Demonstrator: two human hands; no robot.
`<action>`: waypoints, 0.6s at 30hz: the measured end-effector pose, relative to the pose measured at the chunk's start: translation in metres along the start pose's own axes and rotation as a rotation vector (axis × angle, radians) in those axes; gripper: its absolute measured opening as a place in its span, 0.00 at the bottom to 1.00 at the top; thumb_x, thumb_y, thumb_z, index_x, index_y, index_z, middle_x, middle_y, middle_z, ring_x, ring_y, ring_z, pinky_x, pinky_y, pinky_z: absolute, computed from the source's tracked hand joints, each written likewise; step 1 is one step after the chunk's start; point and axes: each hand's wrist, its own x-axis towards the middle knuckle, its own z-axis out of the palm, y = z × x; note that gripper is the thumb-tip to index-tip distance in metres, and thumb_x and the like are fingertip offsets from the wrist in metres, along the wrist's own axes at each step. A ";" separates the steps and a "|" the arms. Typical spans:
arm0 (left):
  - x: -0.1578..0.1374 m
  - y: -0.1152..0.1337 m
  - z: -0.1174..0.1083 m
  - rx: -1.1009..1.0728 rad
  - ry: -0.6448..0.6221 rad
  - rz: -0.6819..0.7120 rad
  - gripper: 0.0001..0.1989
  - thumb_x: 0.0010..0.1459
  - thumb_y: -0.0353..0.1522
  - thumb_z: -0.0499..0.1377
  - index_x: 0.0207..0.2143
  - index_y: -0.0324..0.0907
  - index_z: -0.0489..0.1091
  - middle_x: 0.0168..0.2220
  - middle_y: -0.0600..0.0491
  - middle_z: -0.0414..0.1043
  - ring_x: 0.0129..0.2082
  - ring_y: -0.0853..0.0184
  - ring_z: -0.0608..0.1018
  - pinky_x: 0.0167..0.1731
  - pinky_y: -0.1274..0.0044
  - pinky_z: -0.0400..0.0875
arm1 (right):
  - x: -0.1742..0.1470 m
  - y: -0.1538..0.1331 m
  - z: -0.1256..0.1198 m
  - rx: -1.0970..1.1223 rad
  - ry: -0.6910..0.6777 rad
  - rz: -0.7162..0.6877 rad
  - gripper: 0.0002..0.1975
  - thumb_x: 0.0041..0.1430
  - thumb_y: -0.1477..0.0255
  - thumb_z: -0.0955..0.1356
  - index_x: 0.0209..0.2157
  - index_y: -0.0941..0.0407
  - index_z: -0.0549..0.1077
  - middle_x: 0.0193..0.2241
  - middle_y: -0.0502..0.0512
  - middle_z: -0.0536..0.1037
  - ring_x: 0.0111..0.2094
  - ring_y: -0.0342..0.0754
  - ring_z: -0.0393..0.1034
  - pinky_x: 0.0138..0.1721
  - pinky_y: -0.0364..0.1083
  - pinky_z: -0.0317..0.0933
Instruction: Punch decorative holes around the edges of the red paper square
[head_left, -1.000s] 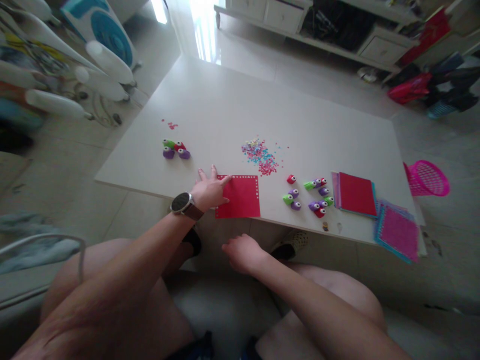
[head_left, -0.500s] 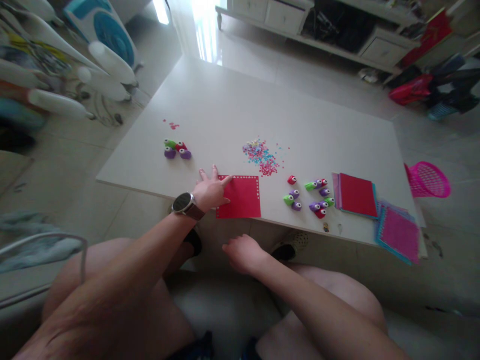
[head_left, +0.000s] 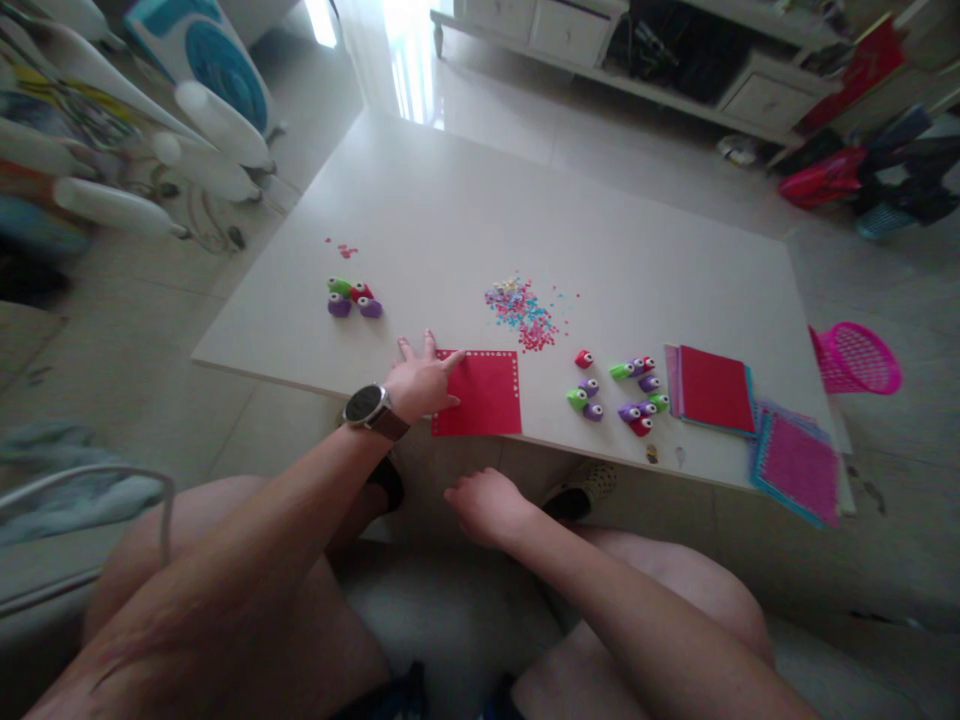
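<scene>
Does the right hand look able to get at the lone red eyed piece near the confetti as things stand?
Likely yes: the right hand must clear the table edge, but the way to the red piece looks free, with the left hand off on the red sheet.

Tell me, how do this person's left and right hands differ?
The left hand is spread over the red sheet; the right hand looks loosely curled, just off the near edge of the table. The left hand has a watch at its wrist; the right hand has none. Both are gloveless.
</scene>
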 end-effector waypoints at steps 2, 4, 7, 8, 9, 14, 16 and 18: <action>0.001 -0.001 0.002 0.008 0.006 0.003 0.46 0.65 0.46 0.67 0.78 0.54 0.50 0.81 0.32 0.34 0.74 0.18 0.53 0.62 0.41 0.68 | 0.000 0.000 0.000 -0.001 0.005 0.001 0.11 0.70 0.78 0.69 0.51 0.60 0.81 0.48 0.65 0.84 0.51 0.61 0.80 0.51 0.53 0.70; 0.002 -0.002 0.004 0.019 0.012 0.002 0.46 0.64 0.47 0.67 0.78 0.56 0.50 0.81 0.33 0.34 0.74 0.19 0.53 0.62 0.42 0.69 | 0.000 0.000 0.000 -0.004 0.006 0.004 0.11 0.70 0.78 0.69 0.50 0.59 0.81 0.48 0.65 0.84 0.51 0.60 0.80 0.51 0.52 0.70; 0.004 -0.004 0.007 0.026 0.025 0.007 0.47 0.64 0.47 0.67 0.78 0.56 0.50 0.81 0.33 0.32 0.74 0.18 0.52 0.61 0.41 0.70 | 0.000 0.000 0.001 -0.011 0.009 0.006 0.12 0.70 0.78 0.69 0.51 0.58 0.81 0.49 0.65 0.84 0.50 0.60 0.80 0.51 0.52 0.70; 0.005 -0.004 0.008 0.023 0.029 0.010 0.46 0.64 0.47 0.67 0.78 0.56 0.50 0.81 0.33 0.31 0.74 0.18 0.52 0.61 0.41 0.70 | 0.000 0.001 0.002 -0.010 0.011 0.003 0.12 0.70 0.77 0.69 0.51 0.58 0.81 0.49 0.65 0.84 0.50 0.60 0.80 0.51 0.53 0.70; 0.005 -0.005 0.008 0.020 0.030 0.013 0.46 0.64 0.47 0.67 0.78 0.56 0.51 0.81 0.33 0.30 0.74 0.17 0.52 0.61 0.40 0.70 | 0.000 0.001 0.002 -0.010 0.012 0.001 0.12 0.70 0.77 0.69 0.51 0.58 0.81 0.49 0.65 0.84 0.50 0.61 0.80 0.51 0.53 0.70; 0.003 -0.003 0.006 0.012 0.027 0.013 0.47 0.63 0.47 0.67 0.78 0.55 0.51 0.82 0.34 0.28 0.74 0.17 0.51 0.61 0.40 0.69 | 0.001 0.001 0.003 -0.005 0.008 -0.001 0.12 0.69 0.78 0.69 0.51 0.59 0.81 0.49 0.64 0.84 0.51 0.61 0.80 0.52 0.55 0.70; 0.003 -0.003 0.005 0.008 0.022 0.011 0.47 0.64 0.46 0.67 0.78 0.55 0.51 0.82 0.34 0.28 0.74 0.17 0.50 0.62 0.40 0.69 | 0.001 0.000 0.002 -0.008 0.003 0.001 0.12 0.69 0.78 0.69 0.51 0.59 0.81 0.49 0.64 0.84 0.51 0.62 0.80 0.53 0.55 0.70; 0.003 -0.002 0.004 0.000 0.010 0.005 0.47 0.63 0.47 0.67 0.78 0.55 0.50 0.82 0.34 0.29 0.75 0.17 0.49 0.62 0.39 0.69 | 0.001 0.000 0.001 -0.011 -0.005 0.005 0.12 0.69 0.78 0.70 0.51 0.59 0.81 0.49 0.64 0.84 0.51 0.62 0.80 0.53 0.55 0.71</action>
